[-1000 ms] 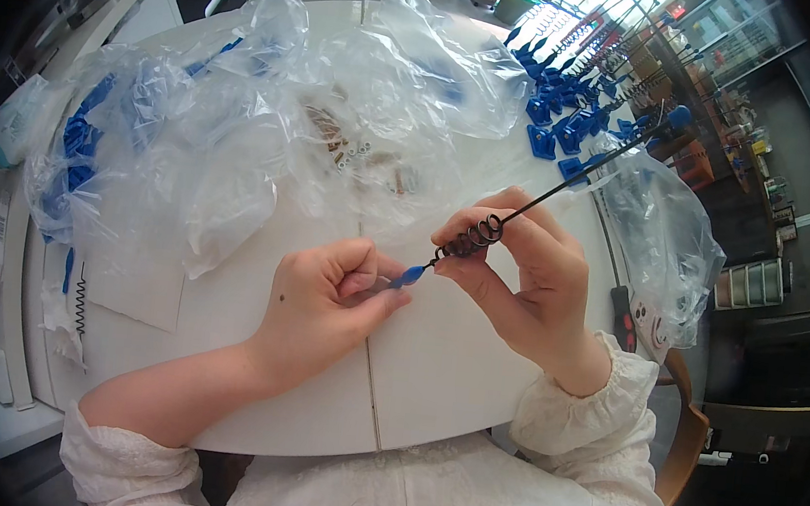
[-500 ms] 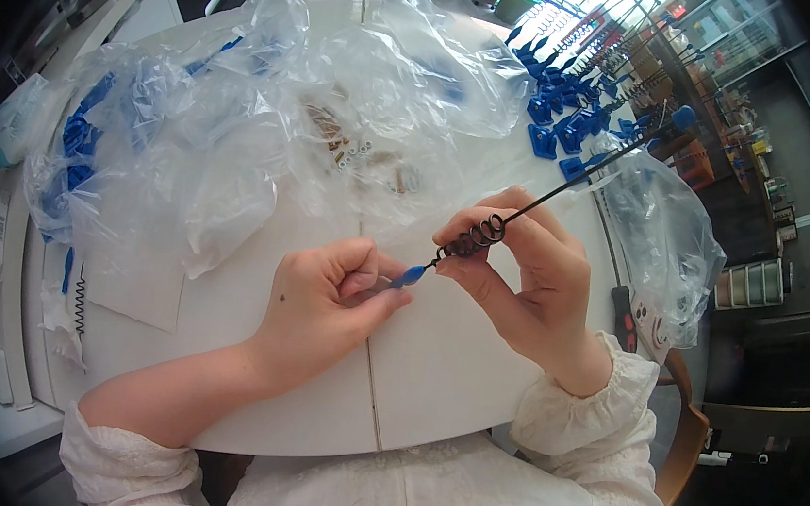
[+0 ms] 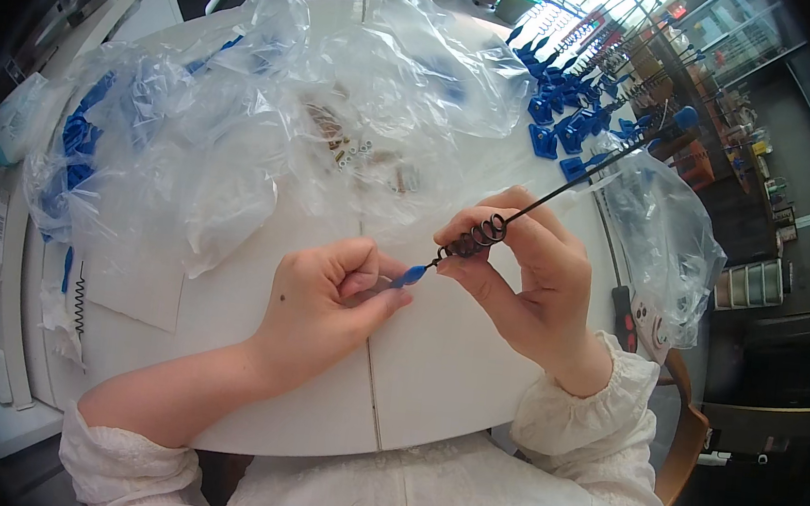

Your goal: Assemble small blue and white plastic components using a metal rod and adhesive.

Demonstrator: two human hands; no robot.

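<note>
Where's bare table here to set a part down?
Bare table runs along the near edge, under and between the left hand and right hand. The far half is crowded: clear plastic bags on the left and middle, blue parts far right.

White textured blouse with gathered, frilled cuffs; left sleeve (image 3: 126, 465) pushed up, forearm bare.

The left hand (image 3: 328, 294) is curling palm-inward, its thumb and forefinger pinching together at the tips. Just beside those fingers, the right hand (image 3: 520, 274) is arching higher, fingers (image 3: 483, 251) bending into a pinch. Both forearms are entering from below, sleeves pushed back.
</note>
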